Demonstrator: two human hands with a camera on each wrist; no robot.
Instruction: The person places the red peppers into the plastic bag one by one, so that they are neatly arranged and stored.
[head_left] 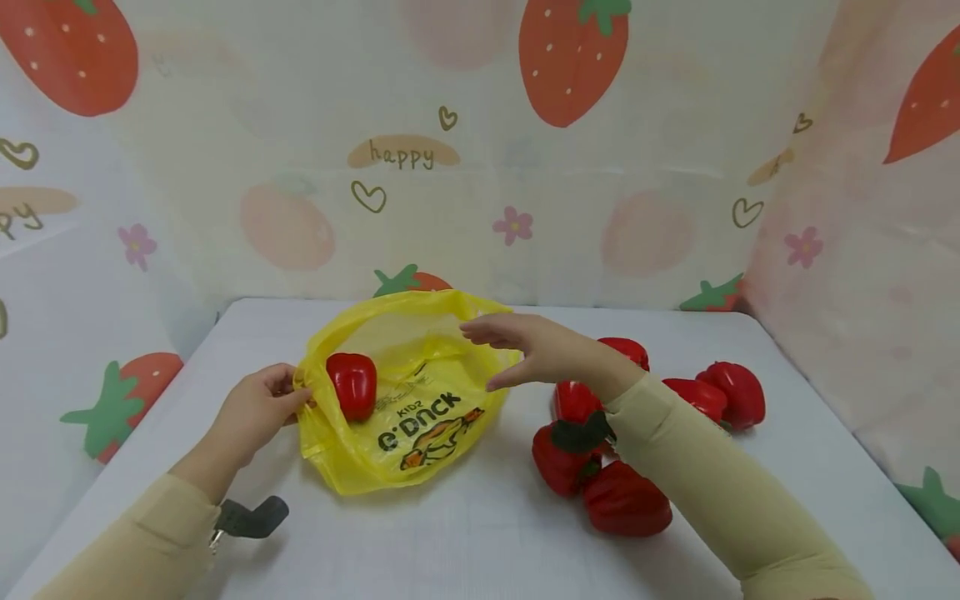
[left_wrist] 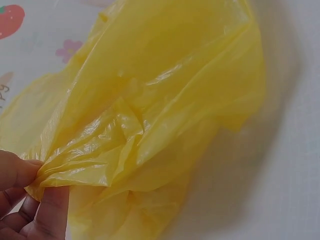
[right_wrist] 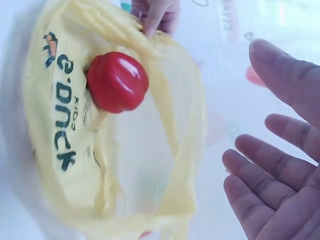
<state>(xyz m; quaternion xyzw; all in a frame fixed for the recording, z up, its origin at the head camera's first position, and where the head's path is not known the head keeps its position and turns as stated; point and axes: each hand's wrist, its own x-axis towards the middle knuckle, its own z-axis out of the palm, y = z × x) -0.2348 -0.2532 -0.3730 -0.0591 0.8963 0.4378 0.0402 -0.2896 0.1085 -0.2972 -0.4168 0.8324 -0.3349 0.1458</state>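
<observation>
While a white table (head_left: 450, 550) spreads across the lower half of the head view, pale cloth (head_left: 457, 50) stands behind it and along both sides, printed with strawberries, hearts, the word "happy" and three pink flowers (head_left: 513, 226). You have one yellow bag (head_left: 450, 442) on the table, left of centre in the frame, its mouth spread wide, dark lettering and an orange drawing on it. One red pepper (head_left: 352, 386) sits inside, at the left of the mouth. Six more peppers (head_left: 627, 500) show right of centre: four grouped around your right forearm, two side by side farther right. Your sleeve (head_left: 697, 475) covers part of that group, so you cannot tell whether others lie beneath it.

Your left hand (head_left: 258, 408), at the left of the frame, pinches the bag's rim between thumb and fingers, bunching the film. Your right hand (head_left: 536, 346) holds nothing, fingers extended and thumb apart, at the right side of the bag's mouth. Two dark pieces (head_left: 255, 517) show, one by each wrist.
</observation>
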